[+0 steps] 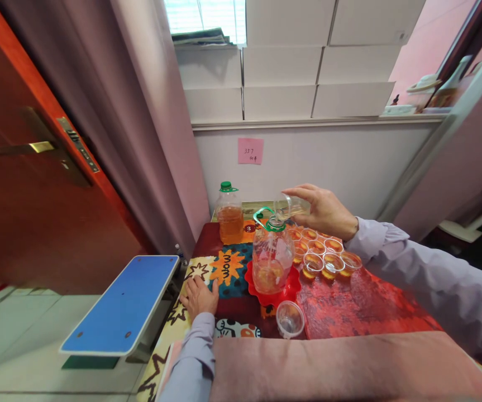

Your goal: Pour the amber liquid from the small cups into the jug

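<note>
Lower centre: empty clear cup (290,319) on the patterned cloth (349,307), left hand (199,296) flat, fingers spread, beside it. Mid-frame: open jug (271,258) on a red tray (291,287), filled cups (323,257) clustered just right. Right hand (324,211) pinches a tilted small cup (287,206) over the jug mouth — light, thin, probably slippery; grip the sides. Capped bottle (229,215) behind — free room lies left.

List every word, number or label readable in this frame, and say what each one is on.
"337": handwritten top line of the pink sticky note on the wall.
Second line on that note: too blurred to read.
"mom": orange sun shape on the patterned cloth.
"3": dark round patch on the cloth, faint.
Bottles: no readable labels.
</note>
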`<action>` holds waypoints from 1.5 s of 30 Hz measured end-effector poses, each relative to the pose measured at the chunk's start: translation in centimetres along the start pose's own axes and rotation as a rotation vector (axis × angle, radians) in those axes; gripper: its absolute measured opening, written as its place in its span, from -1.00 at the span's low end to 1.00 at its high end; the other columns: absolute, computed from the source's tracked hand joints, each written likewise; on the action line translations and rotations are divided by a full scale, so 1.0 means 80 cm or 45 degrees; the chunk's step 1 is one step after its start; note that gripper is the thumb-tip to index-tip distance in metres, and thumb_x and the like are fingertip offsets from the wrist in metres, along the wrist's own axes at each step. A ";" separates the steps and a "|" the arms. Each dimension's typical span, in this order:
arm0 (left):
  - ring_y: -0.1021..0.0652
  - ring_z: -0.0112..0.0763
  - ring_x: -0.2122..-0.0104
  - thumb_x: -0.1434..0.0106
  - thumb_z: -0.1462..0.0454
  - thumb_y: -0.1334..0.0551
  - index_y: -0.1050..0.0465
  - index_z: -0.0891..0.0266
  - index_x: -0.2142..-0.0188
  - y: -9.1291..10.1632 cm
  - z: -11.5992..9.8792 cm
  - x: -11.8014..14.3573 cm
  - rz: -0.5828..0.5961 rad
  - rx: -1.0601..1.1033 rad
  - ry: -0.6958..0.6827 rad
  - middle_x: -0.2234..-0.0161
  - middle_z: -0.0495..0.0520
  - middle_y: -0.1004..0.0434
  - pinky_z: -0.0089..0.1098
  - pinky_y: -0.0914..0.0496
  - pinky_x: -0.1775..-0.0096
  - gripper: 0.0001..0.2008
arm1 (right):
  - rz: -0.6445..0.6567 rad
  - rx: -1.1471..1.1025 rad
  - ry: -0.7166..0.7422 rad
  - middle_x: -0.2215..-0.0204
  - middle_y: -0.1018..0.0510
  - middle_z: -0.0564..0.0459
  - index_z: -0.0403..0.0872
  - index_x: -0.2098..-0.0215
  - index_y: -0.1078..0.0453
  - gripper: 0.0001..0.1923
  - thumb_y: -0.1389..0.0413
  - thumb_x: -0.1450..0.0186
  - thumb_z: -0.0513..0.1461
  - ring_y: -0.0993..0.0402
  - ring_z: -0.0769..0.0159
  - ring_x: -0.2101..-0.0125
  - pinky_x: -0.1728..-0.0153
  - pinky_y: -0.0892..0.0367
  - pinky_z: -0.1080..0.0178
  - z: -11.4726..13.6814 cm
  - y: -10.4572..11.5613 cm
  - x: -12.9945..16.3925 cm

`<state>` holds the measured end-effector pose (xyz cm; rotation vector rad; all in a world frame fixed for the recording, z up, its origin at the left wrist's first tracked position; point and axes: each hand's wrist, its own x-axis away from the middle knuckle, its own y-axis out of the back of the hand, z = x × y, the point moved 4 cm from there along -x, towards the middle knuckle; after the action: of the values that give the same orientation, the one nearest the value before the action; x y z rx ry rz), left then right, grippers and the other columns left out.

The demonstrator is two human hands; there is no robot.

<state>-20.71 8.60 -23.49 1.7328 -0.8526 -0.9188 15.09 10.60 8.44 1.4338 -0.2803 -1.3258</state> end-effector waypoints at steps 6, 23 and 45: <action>-0.28 0.17 -0.37 -0.43 -0.04 0.02 -0.24 0.51 -0.33 -0.006 0.003 -0.002 -0.013 0.010 -0.014 -0.36 0.58 -0.26 0.18 -0.16 -0.30 -0.28 | 0.000 0.003 0.037 -0.07 -0.65 -0.09 -0.02 -0.20 -0.54 -0.38 -0.27 -0.15 -0.36 -0.63 0.01 -0.01 -0.06 -0.53 0.00 0.001 -0.002 0.000; -0.30 0.19 -0.35 -0.43 -0.03 0.01 -0.25 0.46 -0.33 -0.010 0.005 -0.003 -0.029 0.023 -0.027 -0.35 0.57 -0.26 0.18 -0.19 -0.27 -0.30 | 0.058 0.169 0.203 -0.14 -0.60 -0.16 -0.07 -0.26 -0.48 -0.38 -0.22 -0.21 -0.34 -0.57 -0.04 -0.08 -0.13 -0.46 -0.05 0.016 0.001 -0.007; -0.27 0.20 -0.38 -0.41 0.01 -0.04 -0.26 0.47 -0.32 0.013 -0.010 0.006 0.017 0.103 0.009 -0.37 0.59 -0.25 0.23 -0.08 -0.33 -0.33 | -0.552 0.086 -0.118 -0.19 -0.54 -0.18 0.03 -0.28 -0.39 -0.43 -0.29 -0.32 -0.12 -0.49 -0.15 -0.15 -0.19 -0.38 -0.21 0.018 0.043 0.079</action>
<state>-19.93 8.23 -22.43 1.7964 -0.9072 -0.8795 17.73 3.74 8.10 1.5473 -0.0745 -1.7495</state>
